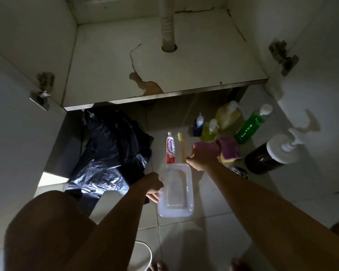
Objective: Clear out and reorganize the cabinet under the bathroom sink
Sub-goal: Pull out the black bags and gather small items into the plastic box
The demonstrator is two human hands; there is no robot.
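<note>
Hands first: our left hand (154, 187) has its fingers curled over the left rim of the clear plastic container (176, 204), steadying it on the floor tiles (213, 212). Our right hand (203, 158) reaches past the container's far corner, fingertips at the lower end of the yellow toothbrush (182, 147). In this dim light we cannot tell whether the fingers have closed on the handle or only touch it.

The toothbrush lies just beside a Pepsodent toothpaste tube (170, 148), both pointing toward the cabinet (115, 65). The cabinet stands open ahead of us, its base panel peeling near the front edge, with the drain pipe (167, 22) passing through it. Its goods stand outside on the tiles: a green bottle (250, 127), a dark pump bottle (266, 155) and purple-and-yellow sponges (230, 149) to the right, a black bin bag (114, 149) to the left.

We judge the step in hand to be gathering the small toiletries into the container. To do it well, we should pinch the handle, not the bristle end, lift it clear of the tube and lay it flat along the container's length. The left hand should hold the rim down so the light container does not skid. The tube can go in alongside.
</note>
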